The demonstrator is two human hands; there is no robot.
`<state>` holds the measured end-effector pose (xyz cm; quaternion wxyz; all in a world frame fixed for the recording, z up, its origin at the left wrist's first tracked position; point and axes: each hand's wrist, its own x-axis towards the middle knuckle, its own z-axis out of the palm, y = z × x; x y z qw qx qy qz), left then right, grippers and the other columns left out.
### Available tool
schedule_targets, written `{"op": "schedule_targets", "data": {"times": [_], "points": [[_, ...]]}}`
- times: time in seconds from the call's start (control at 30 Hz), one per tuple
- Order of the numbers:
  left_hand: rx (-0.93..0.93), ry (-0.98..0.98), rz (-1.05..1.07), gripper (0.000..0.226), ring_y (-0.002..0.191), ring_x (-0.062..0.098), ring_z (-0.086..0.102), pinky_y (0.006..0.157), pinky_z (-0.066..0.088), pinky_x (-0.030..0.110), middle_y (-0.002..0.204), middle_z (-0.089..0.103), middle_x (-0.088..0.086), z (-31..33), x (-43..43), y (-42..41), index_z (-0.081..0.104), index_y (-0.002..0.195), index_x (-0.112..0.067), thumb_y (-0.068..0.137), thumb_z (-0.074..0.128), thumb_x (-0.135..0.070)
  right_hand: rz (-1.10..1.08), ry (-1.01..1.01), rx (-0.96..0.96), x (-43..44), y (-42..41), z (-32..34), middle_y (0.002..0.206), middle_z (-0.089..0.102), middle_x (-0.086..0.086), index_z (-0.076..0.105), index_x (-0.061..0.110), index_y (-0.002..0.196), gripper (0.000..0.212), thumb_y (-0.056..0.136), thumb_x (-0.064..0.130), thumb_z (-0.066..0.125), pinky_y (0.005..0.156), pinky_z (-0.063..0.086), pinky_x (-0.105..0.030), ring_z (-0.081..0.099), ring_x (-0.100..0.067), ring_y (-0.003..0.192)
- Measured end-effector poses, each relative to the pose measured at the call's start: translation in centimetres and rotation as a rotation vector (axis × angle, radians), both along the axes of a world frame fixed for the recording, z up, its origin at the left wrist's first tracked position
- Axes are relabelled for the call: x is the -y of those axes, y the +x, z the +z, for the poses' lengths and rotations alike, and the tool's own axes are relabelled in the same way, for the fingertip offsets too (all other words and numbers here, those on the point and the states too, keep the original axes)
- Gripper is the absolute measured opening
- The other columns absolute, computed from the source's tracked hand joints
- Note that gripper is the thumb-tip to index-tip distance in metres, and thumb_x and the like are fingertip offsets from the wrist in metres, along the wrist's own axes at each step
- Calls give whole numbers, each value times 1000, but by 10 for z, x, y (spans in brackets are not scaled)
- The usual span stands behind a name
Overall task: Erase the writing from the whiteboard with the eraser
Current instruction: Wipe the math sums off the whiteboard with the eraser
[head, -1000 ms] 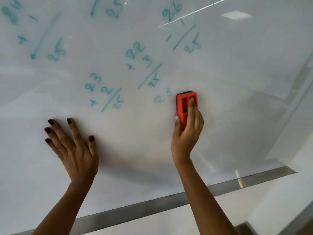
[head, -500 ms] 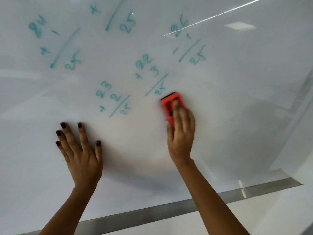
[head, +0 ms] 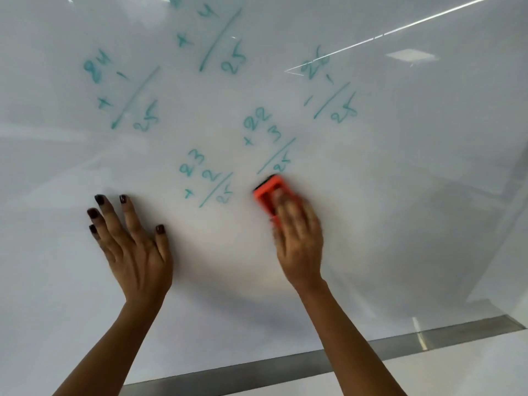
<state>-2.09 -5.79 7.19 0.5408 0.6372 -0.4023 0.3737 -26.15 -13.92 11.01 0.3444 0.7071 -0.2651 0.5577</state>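
Teal writing [head: 274, 144] covers the upper middle of the whiteboard [head: 400, 195]: several groups of numbers, each with a slanted stroke and a small cross. The nearest group ends just above the eraser [head: 270, 192], and another group sits just to its left, between the two hands. Nothing lies between the eraser and those marks.

The eraser is an orange block with a dark edge at its upper end. Its long axis is tilted, running from upper left to lower right, with the dark end pointing up toward the writing. It lies flat on the board, a little right of centre. The right hand [head: 300, 238] grips it from below, fingers laid over its back; hand and eraser are both blurred.

The left hand [head: 134, 247] is pressed flat on the board, fingers spread wide, dark nails showing, well apart from the eraser.

The board is glossy white and mirrors a ceiling light panel at upper right and a thin bright line. A metal rail [head: 428, 341] runs along its lower edge, with a pale wall below.
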Motion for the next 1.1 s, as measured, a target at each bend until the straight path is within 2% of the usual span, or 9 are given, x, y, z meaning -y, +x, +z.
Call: {"op": "schedule_targets", "data": {"times": [0.1,0.17,0.3,0.47,0.63,0.77,0.83,0.93,1.1], "points": [[11,-28,26,62,151,42,1,125,2,49,162,5,27,15,1,9,3,159,-9,107,29,-29,137,251,582,-4,9,16,148,48,-10,45,3,143,48,97,15,54,113,35,-40,49,-33,125],[19,-32,21,61,151,40,3,125,2,49,162,6,25,20,2,12,7,158,-6,106,28,-30,115,195,415,-10,21,9,147,49,-9,47,4,142,47,97,16,55,113,36,-39,50,-34,125],[26,-32,49,63,153,34,4,125,2,46,163,9,22,21,3,13,13,157,-1,104,26,-32,4,-159,-350,-10,22,-6,147,50,1,43,14,146,58,92,12,66,103,48,-39,56,-31,127],[60,-36,73,63,154,25,-1,125,3,46,162,13,24,18,5,18,14,156,0,103,24,-32,159,189,374,-20,42,-3,146,49,-6,47,6,142,48,97,18,54,112,38,-39,50,-34,125],[84,-60,87,63,154,28,2,125,6,47,163,13,22,16,7,21,16,156,1,102,26,-29,45,-177,-345,-22,50,-17,144,53,0,45,13,144,59,90,13,68,99,52,-39,59,-30,123],[99,-76,100,62,154,28,3,125,7,48,162,14,22,15,9,20,16,156,0,102,26,-28,160,134,290,-27,63,0,145,51,-5,45,9,144,50,96,18,58,108,43,-40,52,-32,124],[99,-80,107,61,154,29,4,125,7,48,162,14,22,15,9,21,17,156,1,102,25,-28,168,96,232,-32,75,-1,147,49,-4,46,9,143,51,95,17,59,110,40,-38,50,-32,125],[114,-93,104,61,154,29,6,125,9,48,161,16,22,15,9,21,19,155,1,102,25,-28,79,-177,-244,-27,70,-1,145,53,0,48,13,143,58,90,17,71,100,50,-37,58,-30,124],[121,-98,113,60,154,29,5,125,9,48,161,17,22,14,10,21,18,156,0,103,25,-27,176,93,241,-29,79,8,149,46,-1,45,10,144,51,96,19,58,114,36,-33,49,-31,126]]}}
